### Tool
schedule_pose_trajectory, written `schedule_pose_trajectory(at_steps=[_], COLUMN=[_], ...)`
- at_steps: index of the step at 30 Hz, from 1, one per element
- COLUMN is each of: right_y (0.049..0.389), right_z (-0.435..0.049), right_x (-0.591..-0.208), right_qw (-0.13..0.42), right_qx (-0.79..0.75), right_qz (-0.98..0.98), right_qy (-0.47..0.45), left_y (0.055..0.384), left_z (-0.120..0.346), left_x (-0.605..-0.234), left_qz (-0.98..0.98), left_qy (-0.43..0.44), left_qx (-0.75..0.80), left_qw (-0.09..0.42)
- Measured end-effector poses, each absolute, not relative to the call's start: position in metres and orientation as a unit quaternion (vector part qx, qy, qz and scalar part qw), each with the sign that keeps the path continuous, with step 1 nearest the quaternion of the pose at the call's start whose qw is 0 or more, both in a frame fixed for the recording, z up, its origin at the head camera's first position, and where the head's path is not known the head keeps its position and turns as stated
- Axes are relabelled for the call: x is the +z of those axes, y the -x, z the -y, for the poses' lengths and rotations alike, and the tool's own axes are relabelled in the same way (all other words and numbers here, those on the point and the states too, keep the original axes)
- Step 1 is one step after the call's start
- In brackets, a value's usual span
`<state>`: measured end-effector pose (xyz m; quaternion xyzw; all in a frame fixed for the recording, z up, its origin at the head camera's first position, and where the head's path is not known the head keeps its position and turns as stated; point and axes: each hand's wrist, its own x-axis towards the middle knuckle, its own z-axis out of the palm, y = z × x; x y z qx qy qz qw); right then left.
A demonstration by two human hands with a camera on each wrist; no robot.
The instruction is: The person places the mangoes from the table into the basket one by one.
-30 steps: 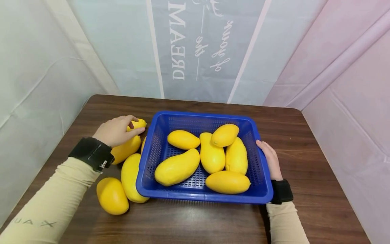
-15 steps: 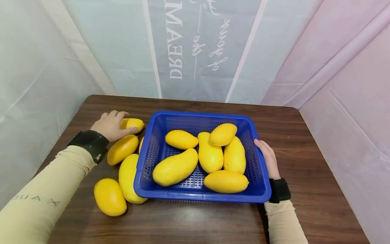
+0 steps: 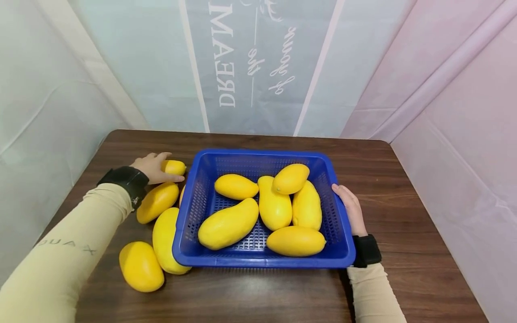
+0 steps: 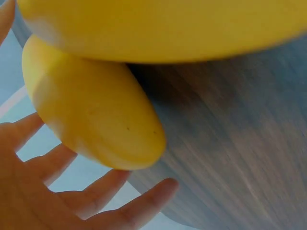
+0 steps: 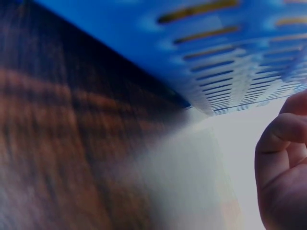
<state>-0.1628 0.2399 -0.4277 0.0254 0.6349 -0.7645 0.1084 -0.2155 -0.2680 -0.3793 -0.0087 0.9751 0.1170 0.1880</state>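
Observation:
At the back left of the table, my left hand (image 3: 151,169) straddles a small yellow mango (image 3: 174,167), thumb on its near side. In the left wrist view the fingers (image 4: 103,189) are spread and fairly straight along that mango (image 4: 96,110); some fingertips seem to touch it, and the little finger stands apart. A blue plastic basket (image 3: 262,262) holds several mangoes, one of them (image 3: 291,179) lying on top of others. My right hand (image 3: 350,207) grips the basket's right side near the rim, its fingers curled in the right wrist view.
Left of the basket lie more mangoes: one (image 3: 158,202) just nearer than my left hand, a larger one (image 3: 165,242) against the basket's wall, and one (image 3: 141,267) at the front. Another is mostly hidden behind the basket. The brown wooden table (image 3: 404,215) meets fabric walls.
My left hand has settled lower around the small mango, its thumb and fingers on either side. The whole scene shifts slightly left in the head view. The right hand keeps its place on the basket.

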Motion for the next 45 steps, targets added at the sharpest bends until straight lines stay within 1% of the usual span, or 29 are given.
schedule_pose_trajectory(at_steps=[4, 10, 16, 28, 33, 41, 45], right_y=[0.161, 0.161, 0.161, 0.16, 0.159, 0.159, 0.158], right_z=[-0.238, -0.238, -0.238, -0.233, -0.232, -0.231, -0.23], right_x=[-0.429, -0.428, -0.428, -0.427, -0.427, -0.428, -0.426], right_qw=[0.107, 0.111, 0.099, 0.083, 0.078, 0.071, 0.072], right_qx=[-0.764, -0.77, -0.767, -0.776, -0.776, -0.776, -0.781], right_qz=[-0.635, -0.628, -0.633, -0.624, -0.625, -0.625, -0.62], right_qy=[-0.029, -0.027, -0.033, -0.035, -0.034, -0.038, -0.037], left_y=[0.22, 0.221, 0.222, 0.222, 0.223, 0.22, 0.217], left_z=[0.266, 0.262, 0.262, 0.265, 0.271, 0.268, 0.261], left_x=[-0.384, -0.383, -0.384, -0.384, -0.376, -0.347, -0.333], left_qz=[-0.974, -0.974, -0.977, -0.981, -0.985, -0.992, -0.993], left_qy=[0.012, 0.012, 0.014, -0.012, -0.003, 0.02, 0.007], left_qx=[0.11, 0.099, 0.109, 0.114, 0.117, 0.119, 0.115], left_qw=[0.199, 0.202, 0.185, 0.157, 0.124, 0.021, -0.011])
